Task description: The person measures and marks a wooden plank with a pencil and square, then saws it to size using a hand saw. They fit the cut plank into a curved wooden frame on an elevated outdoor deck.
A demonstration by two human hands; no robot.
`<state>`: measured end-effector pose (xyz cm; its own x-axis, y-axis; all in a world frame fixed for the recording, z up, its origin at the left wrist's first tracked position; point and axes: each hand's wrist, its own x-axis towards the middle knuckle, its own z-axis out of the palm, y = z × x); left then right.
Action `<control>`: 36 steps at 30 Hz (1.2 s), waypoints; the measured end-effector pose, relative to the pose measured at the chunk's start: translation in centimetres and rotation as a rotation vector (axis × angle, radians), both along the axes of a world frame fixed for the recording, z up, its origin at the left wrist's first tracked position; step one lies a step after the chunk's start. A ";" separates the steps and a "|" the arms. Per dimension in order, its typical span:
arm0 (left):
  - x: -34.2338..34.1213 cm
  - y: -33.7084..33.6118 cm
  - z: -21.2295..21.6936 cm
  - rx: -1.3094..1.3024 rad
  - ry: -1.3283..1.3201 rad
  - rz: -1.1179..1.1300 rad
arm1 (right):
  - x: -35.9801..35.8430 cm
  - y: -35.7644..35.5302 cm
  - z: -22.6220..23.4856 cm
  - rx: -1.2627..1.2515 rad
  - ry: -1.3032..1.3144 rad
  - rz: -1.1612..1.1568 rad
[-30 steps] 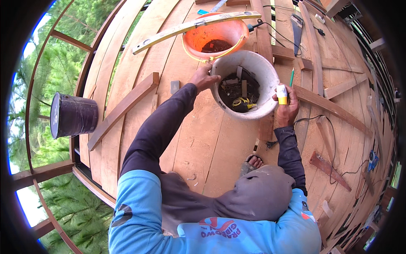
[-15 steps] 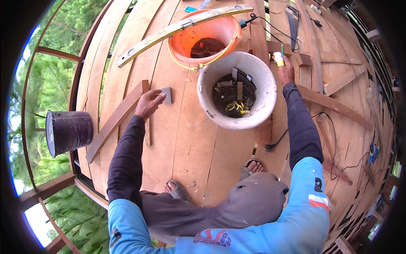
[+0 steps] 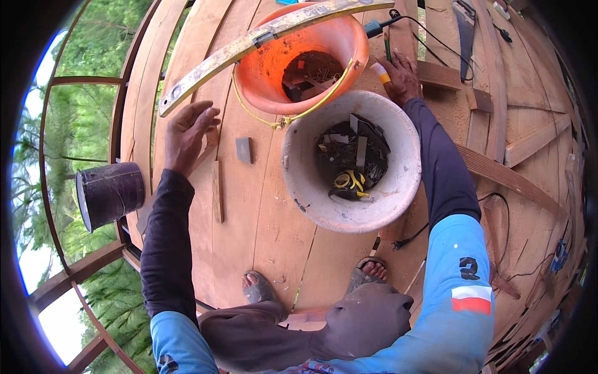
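Note:
My left hand [image 3: 189,134] is raised with loosely bent fingers and nothing in them, close to the left end of a long worn spirit level [image 3: 212,73]. The level lies across the rim of an orange bucket [image 3: 258,68] with wood scraps inside. Beyond the bucket's right side, my right hand [image 3: 402,76] is closed on a green pencil [image 3: 387,48] and a small white-and-yellow piece [image 3: 380,73]; its fingertips reach a board. Between my arms stands a whitish bucket [image 3: 349,215] holding scraps and a yellow-and-black object [image 3: 351,182].
A small grey square plate [image 3: 243,150] and a thin wood strip [image 3: 217,192] lie on the plank floor [image 3: 249,243]. A dark bucket [image 3: 111,194] lies tipped at the left edge. A handsaw [image 3: 465,38], power cables and loose boards lie to the right.
My left hand has moved away from the grey plate, up and left toward the level. The right hand has gone farther forward and left. The view has shifted, so the buckets appear lower.

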<state>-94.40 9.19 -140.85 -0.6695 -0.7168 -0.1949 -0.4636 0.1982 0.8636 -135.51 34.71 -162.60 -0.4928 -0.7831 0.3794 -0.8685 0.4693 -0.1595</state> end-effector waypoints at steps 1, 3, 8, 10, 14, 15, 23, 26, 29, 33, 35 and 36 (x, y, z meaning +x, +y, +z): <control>-3.0 -0.5 0.8 -0.025 0.032 -0.039 | 0.6 -0.2 -0.1 0.004 0.003 -0.003; -9.8 -1.7 2.6 -0.114 0.088 -0.136 | 0.2 -0.4 0.0 -0.044 -0.020 0.005; -24.6 -6.4 1.6 -0.483 0.075 -0.262 | 0.1 -1.0 0.9 -0.068 -0.001 -0.024; -29.1 -8.8 0.0 -0.644 0.018 -0.295 | 0.4 -1.2 1.5 -0.062 -0.017 -0.039; -36.0 -13.9 -3.9 -0.802 -0.258 -0.325 | 0.2 -1.9 2.5 -0.035 -0.083 -0.045; -37.5 -14.9 -5.3 -0.833 -0.325 -0.319 | 0.3 -1.9 2.7 -0.027 -0.111 -0.051; -47.2 -18.9 -12.1 -0.648 -0.601 -0.381 | -0.2 -2.2 4.1 0.044 -0.202 -0.082; -51.3 -18.7 -15.1 -0.606 -0.649 -0.429 | -0.7 -1.4 4.5 0.076 -0.199 -0.119; -53.1 -20.2 -17.3 -0.614 -0.634 -0.378 | -0.9 -2.1 5.3 0.089 -0.213 -0.114; -54.9 -22.5 -20.6 -0.623 -0.589 -0.256 | -1.0 -3.4 5.4 0.087 -0.185 -0.093; -56.1 -19.2 -20.6 -0.541 -0.641 -0.238 | -1.1 -2.4 4.7 0.091 -0.179 -0.122; -56.2 -18.7 -20.5 -0.521 -0.635 -0.221 | -1.2 -2.3 4.7 0.079 -0.173 -0.125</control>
<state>-150.63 -9.52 -161.38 -0.6799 -0.6847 -0.2624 -0.7331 0.6416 0.2256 -136.72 32.36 -157.94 -0.6399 -0.7361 0.2208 -0.7661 0.5882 -0.2591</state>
